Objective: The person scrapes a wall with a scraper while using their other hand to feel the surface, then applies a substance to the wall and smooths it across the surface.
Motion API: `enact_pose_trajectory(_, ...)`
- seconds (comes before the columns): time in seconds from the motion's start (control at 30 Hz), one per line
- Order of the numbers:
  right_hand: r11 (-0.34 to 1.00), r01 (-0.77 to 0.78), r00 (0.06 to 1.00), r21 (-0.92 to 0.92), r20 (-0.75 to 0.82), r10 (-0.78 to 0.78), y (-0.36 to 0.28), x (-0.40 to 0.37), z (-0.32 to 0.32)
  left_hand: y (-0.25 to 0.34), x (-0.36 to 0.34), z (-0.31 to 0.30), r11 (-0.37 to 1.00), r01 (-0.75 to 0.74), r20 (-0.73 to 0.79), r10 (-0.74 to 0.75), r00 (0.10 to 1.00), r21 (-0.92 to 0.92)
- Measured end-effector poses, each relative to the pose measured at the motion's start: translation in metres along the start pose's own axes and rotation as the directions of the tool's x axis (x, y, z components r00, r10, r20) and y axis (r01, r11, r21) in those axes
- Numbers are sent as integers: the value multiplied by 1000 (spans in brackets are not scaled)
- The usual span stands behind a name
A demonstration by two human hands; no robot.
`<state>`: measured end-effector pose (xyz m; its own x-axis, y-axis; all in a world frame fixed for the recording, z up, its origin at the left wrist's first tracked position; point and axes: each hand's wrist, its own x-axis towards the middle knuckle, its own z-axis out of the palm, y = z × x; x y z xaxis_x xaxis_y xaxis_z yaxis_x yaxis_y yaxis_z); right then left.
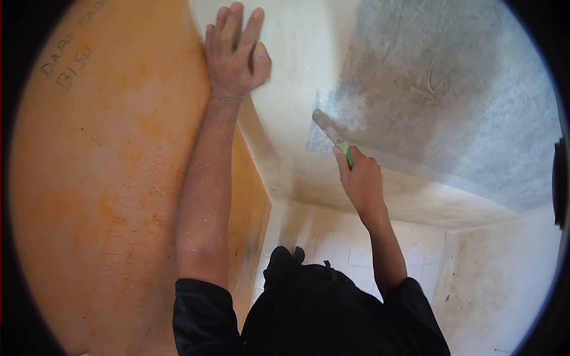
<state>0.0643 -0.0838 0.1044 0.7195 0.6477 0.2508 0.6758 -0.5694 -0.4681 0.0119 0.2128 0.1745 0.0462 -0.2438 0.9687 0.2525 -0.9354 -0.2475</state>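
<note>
My left hand [233, 62] rests on the cream painted wall close to the corner with the orange wall, fingers pointing up and spread, with nothing in it. My right hand [363, 183] is wrapped round the green handle of a scraper [328, 127]. The scraper's blade tilts up and to the left, its tip at the cream paint beside a small greyish bare patch [320, 141]. Above and right of the blade spreads a large rough grey area [427, 77] of wall without the cream paint. Pale specks dot my left forearm.
On the left stands an orange wall [101, 178] with blotches and handwriting. Pale floor tiles [356, 255] lie below, near my feet. A whitish wall [493, 279] closes the right side. A dark object [559, 184] shows at the right edge.
</note>
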Motion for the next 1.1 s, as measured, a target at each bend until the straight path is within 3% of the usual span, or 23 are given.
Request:
enact_pose_trajectory(0.07,997,-70,996,-16,51,71,0,-1,1,-4,0,0,1000,5,15,-6,1000,30)
enact_pose_trajectory(0.3,1000,-28,999,-10,26,29,0,4,6,-10,1,6,998,-10,19,8,1000,57)
enact_pose_trajectory(0.5,997,-48,999,53,10,47,2,-4,17,-7,-2,6,999,28,-29,-29,999,-30)
enact_pose_trajectory(0.6,999,-42,998,26,42,41,3,1,19,-8,-1,-1,998,10,52,-13,999,57)
enact_pose_trajectory(0.93,996,-76,994,43,83,72,18,-9,20,1,-6,-2,999,24,54,-26,998,39)
enact_pose_trajectory(1.1,991,-36,999,126,24,34,15,3,34,-8,-1,1,999,14,41,-16,999,51)
